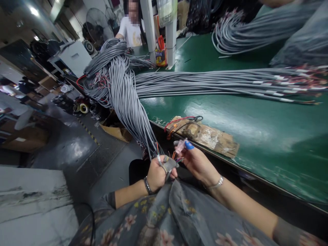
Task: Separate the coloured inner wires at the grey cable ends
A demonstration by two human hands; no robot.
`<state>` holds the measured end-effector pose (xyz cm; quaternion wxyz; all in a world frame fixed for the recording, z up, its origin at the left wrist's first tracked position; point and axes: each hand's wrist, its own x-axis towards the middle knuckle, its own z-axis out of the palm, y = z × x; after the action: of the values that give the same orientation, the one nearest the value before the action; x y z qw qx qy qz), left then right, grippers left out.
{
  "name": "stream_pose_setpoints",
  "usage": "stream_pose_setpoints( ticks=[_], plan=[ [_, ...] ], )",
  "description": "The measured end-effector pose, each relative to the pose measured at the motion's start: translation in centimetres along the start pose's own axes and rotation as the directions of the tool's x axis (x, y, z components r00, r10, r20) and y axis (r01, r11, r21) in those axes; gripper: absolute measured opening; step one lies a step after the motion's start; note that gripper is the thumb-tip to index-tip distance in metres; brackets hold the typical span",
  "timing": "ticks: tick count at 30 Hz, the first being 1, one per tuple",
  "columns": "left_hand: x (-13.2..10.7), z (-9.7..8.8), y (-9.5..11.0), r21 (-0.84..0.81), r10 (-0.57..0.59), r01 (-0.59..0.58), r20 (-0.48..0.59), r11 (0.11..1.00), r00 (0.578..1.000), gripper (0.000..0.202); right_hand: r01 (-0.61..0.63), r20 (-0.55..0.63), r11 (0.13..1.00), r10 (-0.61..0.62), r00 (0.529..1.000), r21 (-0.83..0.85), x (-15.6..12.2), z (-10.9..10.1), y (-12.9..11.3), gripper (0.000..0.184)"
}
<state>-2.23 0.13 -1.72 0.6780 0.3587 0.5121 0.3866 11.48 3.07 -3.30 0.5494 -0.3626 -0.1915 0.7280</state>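
Note:
My left hand [158,173] is closed in a fist round the end of a grey cable [156,154] whose thin coloured wires stick out toward the right. My right hand [195,160] pinches those wire ends; its thumb and forefinger wear finger cots, one blue. The cable comes from a thick bundle of grey cables [125,99] that hangs off the edge of the green table [230,116] down to my lap. Both hands are just below the table's near edge.
More grey cables [230,82] lie stretched across the table. A worn cardboard piece [210,136] with red and black wires sits at the table edge. Another person [131,29] sits at the far end. Boxes and tape rolls lie on the floor at left.

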Motion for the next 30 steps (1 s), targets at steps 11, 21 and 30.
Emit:
stream_pose_setpoints(
  ticks=[11, 21, 30],
  plan=[
    [0.5, 0.1, -0.5, -0.001, 0.048, -0.048, 0.024, 0.999, 0.999, 0.035, 0.110, -0.003, 0.985, -0.112, 0.994, -0.136, 0.3, -0.6, 0.4, 0.045],
    [0.8, 0.4, -0.5, 0.042, 0.059, -0.060, 0.018, 0.997, 0.998, 0.035, 0.023, -0.034, 0.998, -0.021, 0.999, 0.054, 1.2, -0.3, 0.7, 0.045],
    [0.5, 0.2, -0.5, 0.066, 0.067, -0.067, 0.001, 0.996, 0.998, 0.036, 0.001, 0.018, 0.995, -0.003, 1.000, 0.100, 0.7, -0.1, 0.5, 0.046]
  ],
)
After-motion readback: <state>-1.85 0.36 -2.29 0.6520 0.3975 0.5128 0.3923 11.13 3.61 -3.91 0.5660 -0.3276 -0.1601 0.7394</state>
